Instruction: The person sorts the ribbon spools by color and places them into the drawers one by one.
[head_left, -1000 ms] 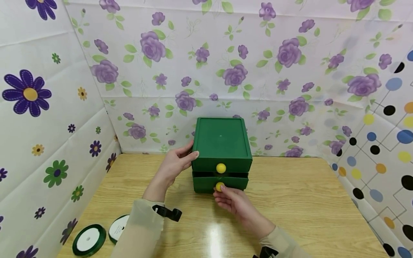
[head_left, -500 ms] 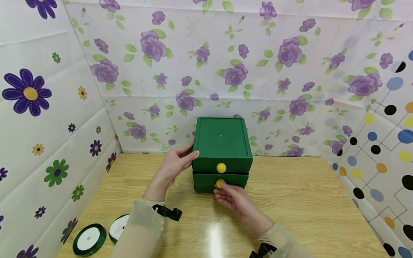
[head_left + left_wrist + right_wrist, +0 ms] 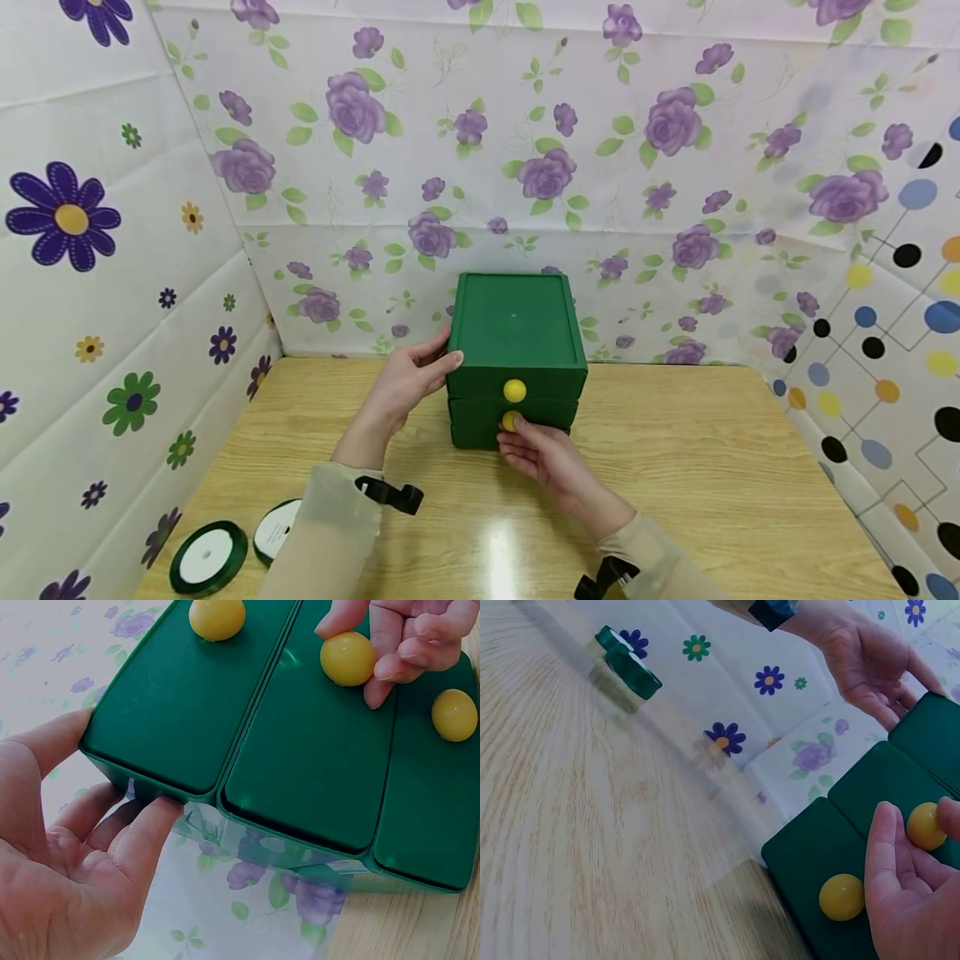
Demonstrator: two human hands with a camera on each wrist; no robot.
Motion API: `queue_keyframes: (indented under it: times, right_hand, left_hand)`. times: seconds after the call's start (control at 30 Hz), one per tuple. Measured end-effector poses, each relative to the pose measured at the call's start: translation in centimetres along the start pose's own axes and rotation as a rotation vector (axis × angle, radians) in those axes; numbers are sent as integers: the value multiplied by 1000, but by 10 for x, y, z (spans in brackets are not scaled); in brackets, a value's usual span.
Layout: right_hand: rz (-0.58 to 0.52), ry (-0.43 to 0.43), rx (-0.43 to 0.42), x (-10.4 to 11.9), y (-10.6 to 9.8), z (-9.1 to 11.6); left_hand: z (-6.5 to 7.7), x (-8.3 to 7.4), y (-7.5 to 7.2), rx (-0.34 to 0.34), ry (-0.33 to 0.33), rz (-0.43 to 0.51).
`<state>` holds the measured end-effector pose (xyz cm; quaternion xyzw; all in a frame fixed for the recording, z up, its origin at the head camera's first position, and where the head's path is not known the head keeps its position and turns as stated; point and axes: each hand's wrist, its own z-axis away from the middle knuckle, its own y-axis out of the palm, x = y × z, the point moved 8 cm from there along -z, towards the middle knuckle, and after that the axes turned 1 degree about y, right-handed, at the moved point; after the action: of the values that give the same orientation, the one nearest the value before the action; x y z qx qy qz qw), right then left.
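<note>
A small green drawer box (image 3: 517, 321) with round yellow knobs stands near the back wall; the left wrist view shows three drawer fronts. My left hand (image 3: 401, 383) holds its upper left corner, thumb on the top edge and fingers against the clear side (image 3: 281, 851). At the middle drawer (image 3: 311, 757), my right hand (image 3: 555, 471) pinches the yellow knob (image 3: 346, 658) between thumb and fingers. That drawer front lies about level with its neighbours. The top drawer's knob (image 3: 514, 391) sits just above, and the bottom drawer's knob (image 3: 842, 897) is beside my right fingers.
Two green ribbon spools with white centres lie at the table's left front: one whole spool (image 3: 207, 557) and another spool (image 3: 273, 529) partly behind my left sleeve. The wooden table (image 3: 697, 475) meets a flowered cloth wall (image 3: 480, 183) behind the box.
The middle drawer has slid back into the box, and the dark gap above its front has closed. My right hand moved slightly forward with the knob; my left hand stayed in place.
</note>
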<state>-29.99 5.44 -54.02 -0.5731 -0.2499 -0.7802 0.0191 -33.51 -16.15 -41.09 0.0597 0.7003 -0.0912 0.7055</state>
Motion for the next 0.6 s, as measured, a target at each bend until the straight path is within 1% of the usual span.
queue_keyframes:
  times: [0.27, 0.37, 0.43, 0.5, 0.6]
  right_hand:
    - [22, -2, -23, 2, -2, 2]
    - [65, 7, -33, 3, -4, 4]
    - [147, 12, -17, 9, -5, 9]
    - [267, 7, 23, 19, -7, 18]
    - [482, -23, 109, 47, -9, 39]
  left_hand:
    - [-1, -1, 2, 2, 1, -3]
    - [-1, -1, 2, -3, -3, -9]
    - [-1, -1, 2, -3, -7, -9]
    - [-1, -1, 1, -2, -12, -9]
    - [0, -1, 1, 2, -19, -9]
